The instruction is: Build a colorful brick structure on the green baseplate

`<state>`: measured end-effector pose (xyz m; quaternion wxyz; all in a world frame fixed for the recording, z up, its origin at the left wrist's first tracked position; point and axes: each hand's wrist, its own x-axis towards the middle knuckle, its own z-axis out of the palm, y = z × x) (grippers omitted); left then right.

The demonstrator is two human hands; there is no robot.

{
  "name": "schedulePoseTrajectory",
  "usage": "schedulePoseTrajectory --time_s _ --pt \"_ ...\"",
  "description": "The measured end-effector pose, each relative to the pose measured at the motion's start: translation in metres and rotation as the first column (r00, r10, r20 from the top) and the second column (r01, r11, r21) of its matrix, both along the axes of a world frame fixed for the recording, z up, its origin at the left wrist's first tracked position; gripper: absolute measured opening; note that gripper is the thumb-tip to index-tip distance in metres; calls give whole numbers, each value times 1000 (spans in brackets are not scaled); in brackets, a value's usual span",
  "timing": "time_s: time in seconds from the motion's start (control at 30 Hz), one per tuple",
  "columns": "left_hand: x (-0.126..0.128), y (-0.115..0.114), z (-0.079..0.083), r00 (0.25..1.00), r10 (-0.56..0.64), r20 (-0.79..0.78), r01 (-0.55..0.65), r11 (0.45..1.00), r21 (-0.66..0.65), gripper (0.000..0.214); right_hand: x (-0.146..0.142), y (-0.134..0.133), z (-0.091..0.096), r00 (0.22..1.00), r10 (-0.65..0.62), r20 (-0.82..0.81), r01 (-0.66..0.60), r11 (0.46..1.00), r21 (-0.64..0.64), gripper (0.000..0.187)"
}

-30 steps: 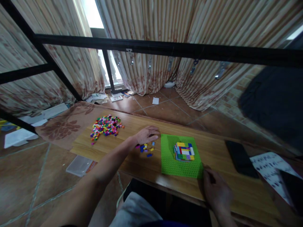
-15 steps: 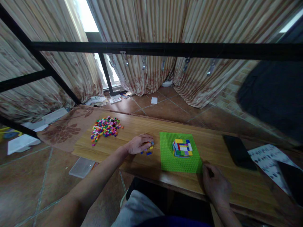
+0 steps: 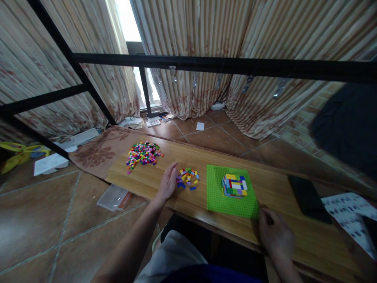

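My left hand (image 3: 169, 181) stands on its edge on the wooden table, fingers stretched out, its palm side against a small pile of toy building bricks (image 3: 187, 177). Nothing shows in its grasp. To the right lies a green studded baseplate (image 3: 213, 202). A small hollow block of multicoloured bricks (image 3: 234, 185) is built up on it. My right hand (image 3: 275, 234) is curled at the baseplate's near right corner, thumb and forefinger closed at its edge; the other fingers are tucked away from view. A larger heap of mixed bricks (image 3: 143, 153) lies on the table's left part.
A dark phone-like slab (image 3: 309, 198) and a printed sheet (image 3: 350, 216) lie at the right of the wooden table (image 3: 188, 155). A clear plastic lid or box (image 3: 113, 197) is on the tiled floor. A black metal frame (image 3: 206, 65) runs across beyond the table.
My left hand has drawn back leftward off the small pile and turned on edge, uncovering the bricks. My right hand stays at the baseplate corner. The view has shifted slightly left.
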<state>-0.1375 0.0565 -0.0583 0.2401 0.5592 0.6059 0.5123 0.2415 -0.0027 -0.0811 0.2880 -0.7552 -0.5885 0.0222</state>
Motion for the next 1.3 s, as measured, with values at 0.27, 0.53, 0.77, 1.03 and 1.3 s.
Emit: schedulePoseTrajectory --time_s 0.27,0.53,0.77,1.03,1.3 --pt "21 1 4 994 48 101 -49 999 4 50 5 -2 11 986 -59 -154 59 998 -2 45" --pt "-47 18 -6 912 148 -382 -131 989 70 33 -84 -22 54 859 386 -336 -343 922 180 28" --pt "-64 49 -12 758 41 -651 -30 999 28 27 -174 30 58 794 569 -216 -572 819 56 27" --pt "-66 50 -15 733 65 -677 -18 997 77 27 -202 68 38 782 622 -38 -617 766 -180 31" --pt "-61 47 -8 715 67 -695 -27 997 69 28 -199 71 30 770 636 -46 -636 761 -126 27"
